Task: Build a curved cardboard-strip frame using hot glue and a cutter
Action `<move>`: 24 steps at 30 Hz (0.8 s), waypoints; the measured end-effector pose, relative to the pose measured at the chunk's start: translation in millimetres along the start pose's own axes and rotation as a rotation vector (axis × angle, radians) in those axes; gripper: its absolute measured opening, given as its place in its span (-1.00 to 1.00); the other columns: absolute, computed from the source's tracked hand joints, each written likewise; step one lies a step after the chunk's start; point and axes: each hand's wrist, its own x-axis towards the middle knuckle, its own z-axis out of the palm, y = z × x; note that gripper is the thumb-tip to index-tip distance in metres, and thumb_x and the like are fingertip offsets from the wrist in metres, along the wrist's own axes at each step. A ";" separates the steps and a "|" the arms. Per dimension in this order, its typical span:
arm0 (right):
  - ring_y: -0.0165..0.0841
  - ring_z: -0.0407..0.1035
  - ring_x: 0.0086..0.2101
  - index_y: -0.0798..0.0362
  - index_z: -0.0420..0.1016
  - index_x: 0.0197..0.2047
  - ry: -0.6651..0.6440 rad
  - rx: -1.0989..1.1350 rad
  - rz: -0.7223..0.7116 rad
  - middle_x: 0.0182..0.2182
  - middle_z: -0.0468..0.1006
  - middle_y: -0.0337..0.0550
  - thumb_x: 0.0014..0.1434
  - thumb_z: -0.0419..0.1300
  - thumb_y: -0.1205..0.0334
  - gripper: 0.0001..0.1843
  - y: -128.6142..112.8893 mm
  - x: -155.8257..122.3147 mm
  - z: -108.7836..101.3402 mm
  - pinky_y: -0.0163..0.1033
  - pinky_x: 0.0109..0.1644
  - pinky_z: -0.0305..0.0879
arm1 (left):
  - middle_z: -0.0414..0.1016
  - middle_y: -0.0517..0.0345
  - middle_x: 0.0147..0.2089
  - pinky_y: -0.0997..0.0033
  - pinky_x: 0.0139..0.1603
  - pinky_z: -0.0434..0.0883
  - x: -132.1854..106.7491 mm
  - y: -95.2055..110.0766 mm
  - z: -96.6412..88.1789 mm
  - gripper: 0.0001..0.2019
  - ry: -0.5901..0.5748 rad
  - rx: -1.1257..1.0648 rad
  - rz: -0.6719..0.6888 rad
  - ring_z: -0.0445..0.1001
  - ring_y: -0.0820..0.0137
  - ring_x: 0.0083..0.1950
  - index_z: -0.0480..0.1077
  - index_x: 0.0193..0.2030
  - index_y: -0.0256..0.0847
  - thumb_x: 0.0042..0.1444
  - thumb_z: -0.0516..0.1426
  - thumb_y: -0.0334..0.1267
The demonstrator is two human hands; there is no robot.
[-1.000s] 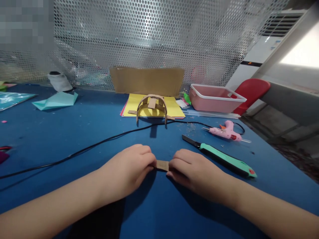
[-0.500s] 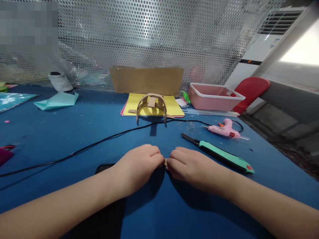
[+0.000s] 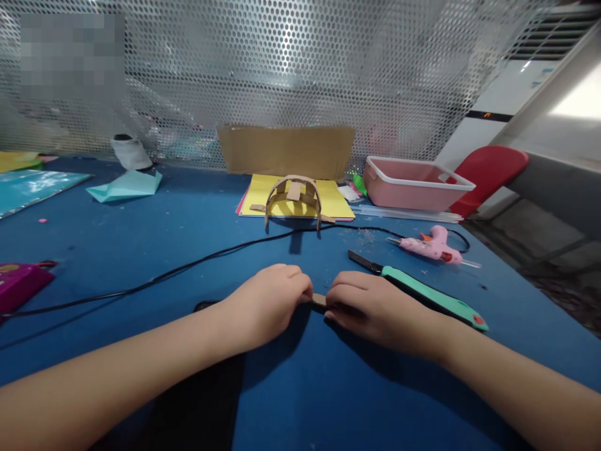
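- Blue felt-covered worktop backed by a perforated metal screen: a person's two bare hands meet at its near middle.
- Left hand and right hand each have their fingers pinched shut on one end of a small brown cardboard strip. It is held low over the worktop, and only a short stretch shows between the knuckles.
- Whether the strip is bent or flat cannot be told; no glue shows on it.
- Farther back, an arched brown cardboard frame stands on yellow paper sheets, with several cross strips already fixed to it. It stands well apart from the hands.
- A pink hot-glue gun and a green-handled utility knife lie to the right, neither one touched. The knife is just beside the right hand.
- A black cable crosses the worktop between the hands and the frame.
- A pink plastic tub and a brown cardboard sheet sit by the screen.
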 end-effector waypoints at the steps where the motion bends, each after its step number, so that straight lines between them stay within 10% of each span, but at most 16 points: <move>1: -0.44 0.32 -0.38 0.08 0.42 -0.30 0.001 0.030 0.034 -0.37 0.47 -0.15 0.27 0.08 0.33 -0.88 -0.2 0.0 -0.8 -0.36 -0.31 0.25 | 0.51 0.11 -0.23 0.30 -0.13 0.41 -0.7 -2.0 0.3 -0.83 0.007 -0.012 -0.005 0.47 0.28 -0.17 0.42 -0.23 -0.23 0.18 0.04 -0.51; 12: -0.38 0.16 -0.49 0.12 0.44 -0.35 0.014 -0.269 -0.023 -0.48 0.37 -0.16 0.27 -0.02 0.45 -0.75 -12.1 -6.9 13.6 -0.28 -0.43 0.09 | 0.45 0.08 -0.24 0.33 -0.16 0.38 -5.9 -2.8 5.7 -0.81 0.004 0.106 0.051 0.40 0.30 -0.20 0.42 -0.23 -0.22 0.18 0.03 -0.52; 24: -0.44 0.38 -0.47 0.07 0.53 -0.37 -0.124 0.386 0.533 -0.46 0.58 -0.24 0.13 0.17 0.36 -0.89 -11.0 17.0 -10.1 -0.36 -0.38 0.23 | 0.47 0.07 -0.25 0.33 -0.19 0.38 -5.6 -2.3 -1.4 -0.81 0.018 0.023 0.089 0.43 0.29 -0.20 0.44 -0.21 -0.25 0.22 0.00 -0.46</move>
